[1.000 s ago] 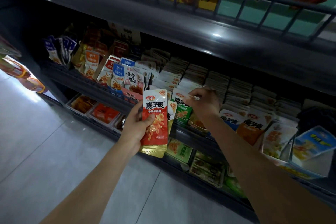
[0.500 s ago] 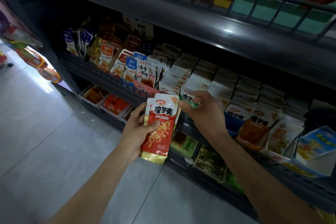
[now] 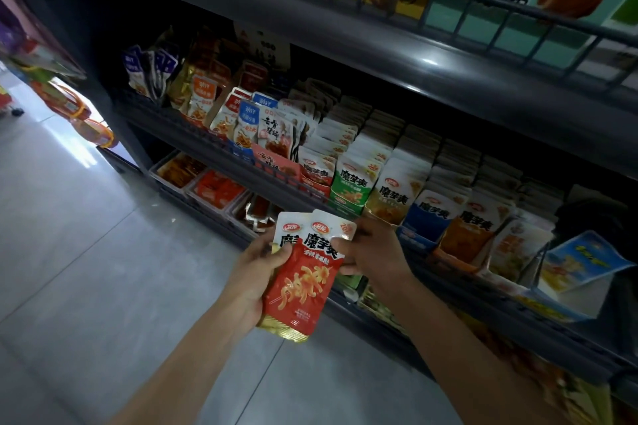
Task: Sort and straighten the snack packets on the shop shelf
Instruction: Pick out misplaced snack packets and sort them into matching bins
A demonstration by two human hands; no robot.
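Item in hand: two red snack packets (image 3: 303, 272), stacked one over the other and held out in front of the middle shelf (image 3: 207, 148), below its front edge and over the grey floor (image 3: 86, 269). Your left hand (image 3: 253, 281) cups the stack from behind and from its left edge, thumb pressed across the face; your right hand (image 3: 374, 252) pinches the upper right corner of the front packet, fingers closed on it. Orientation: long axis near upright, leaning slightly so the top tilts to the right; white header and logo up, gold sealed bottom edge down, printed face toward you. The rear packet sits offset to the left, so the two are not yet squared to each other. Progress, as a judgement: partway. The rows of white-topped packets (image 3: 397, 162) in the centre of the shelf stand in fairly even files, and a red-fronted row (image 3: 316, 172) stands at their left, likely where your stack belongs. Still outstanding: the held pair is unshelved, the mixed packets (image 3: 241, 114) at the left lean at different angles, and the blue packet (image 3: 583, 260) at the far right lies tipped over.
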